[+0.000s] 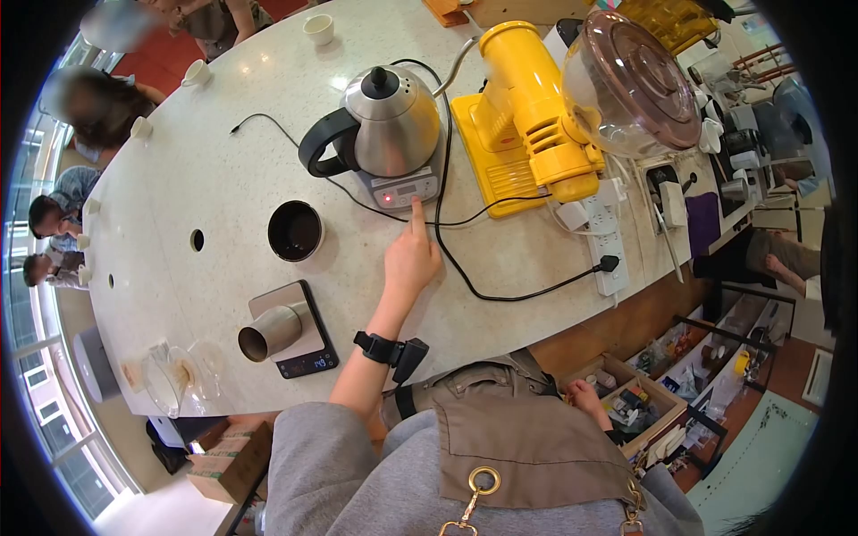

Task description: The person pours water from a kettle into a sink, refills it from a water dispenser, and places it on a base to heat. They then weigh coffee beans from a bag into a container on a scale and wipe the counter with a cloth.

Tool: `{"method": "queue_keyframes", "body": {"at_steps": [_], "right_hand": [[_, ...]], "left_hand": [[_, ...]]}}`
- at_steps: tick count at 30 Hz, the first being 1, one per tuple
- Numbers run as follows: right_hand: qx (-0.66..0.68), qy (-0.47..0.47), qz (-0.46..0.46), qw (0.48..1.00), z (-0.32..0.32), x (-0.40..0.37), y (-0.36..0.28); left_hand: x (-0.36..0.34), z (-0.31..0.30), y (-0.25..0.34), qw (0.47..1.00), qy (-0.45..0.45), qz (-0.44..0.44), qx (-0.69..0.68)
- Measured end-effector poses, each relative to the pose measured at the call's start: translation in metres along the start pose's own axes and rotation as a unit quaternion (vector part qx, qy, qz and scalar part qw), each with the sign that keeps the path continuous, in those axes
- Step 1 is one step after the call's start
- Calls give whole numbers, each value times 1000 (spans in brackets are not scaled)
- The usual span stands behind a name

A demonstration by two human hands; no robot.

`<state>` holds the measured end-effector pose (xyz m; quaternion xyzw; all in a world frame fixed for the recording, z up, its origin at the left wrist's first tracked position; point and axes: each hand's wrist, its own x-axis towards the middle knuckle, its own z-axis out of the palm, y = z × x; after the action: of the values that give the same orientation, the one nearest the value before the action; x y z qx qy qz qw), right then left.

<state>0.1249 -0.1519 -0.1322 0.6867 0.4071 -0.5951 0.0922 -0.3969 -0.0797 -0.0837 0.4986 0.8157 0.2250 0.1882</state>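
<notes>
My left hand point(412, 259) reaches forward over the table with its index finger stretched out, the tip at the button panel point(407, 191) of the kettle base, where a red light glows. Its other fingers are bent and hold nothing. On that base stands a steel electric kettle point(393, 121) with a black handle and a thin curved spout. My right hand point(585, 397) hangs low beside my body, past the table edge, fingers loosely bent with nothing visible in them. Left of my forearm, a steel cup point(275, 332) lies tilted on a digital scale point(308, 357). A dark-lined bowl point(296, 230) stands nearby.
A yellow grinder point(527, 107) with a clear hopper stands right of the kettle. Black cords point(500, 297) run to a white power strip point(608, 241). Glassware point(174, 380) stands at the left edge. Small white cups point(318, 29) line the far side, where people sit. Open drawers point(626, 402) are at right.
</notes>
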Motion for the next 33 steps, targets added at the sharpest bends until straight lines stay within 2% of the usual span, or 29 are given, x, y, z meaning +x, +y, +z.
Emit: {"method": "queue_keyframes", "body": {"at_steps": [8, 21, 26, 28, 30, 33], "right_hand": [[4, 0, 1, 1000, 5, 2, 16], [31, -17, -1, 999, 8, -2, 9], [8, 6, -14, 1000, 14, -5, 1], [10, 6, -14, 1000, 14, -5, -2], [-63, -3, 3, 998, 14, -4, -5], [-52, -4, 15, 999, 17, 1, -4]], "left_hand": [[0, 1, 1, 1000, 8, 1, 2], [0, 8, -5, 999, 33, 13, -4], [2, 16, -7, 998, 64, 23, -9], [3, 16, -4, 998, 28, -34, -49], [4, 15, -1, 998, 30, -35, -52], [5, 11, 6, 996, 34, -53, -60]]}}
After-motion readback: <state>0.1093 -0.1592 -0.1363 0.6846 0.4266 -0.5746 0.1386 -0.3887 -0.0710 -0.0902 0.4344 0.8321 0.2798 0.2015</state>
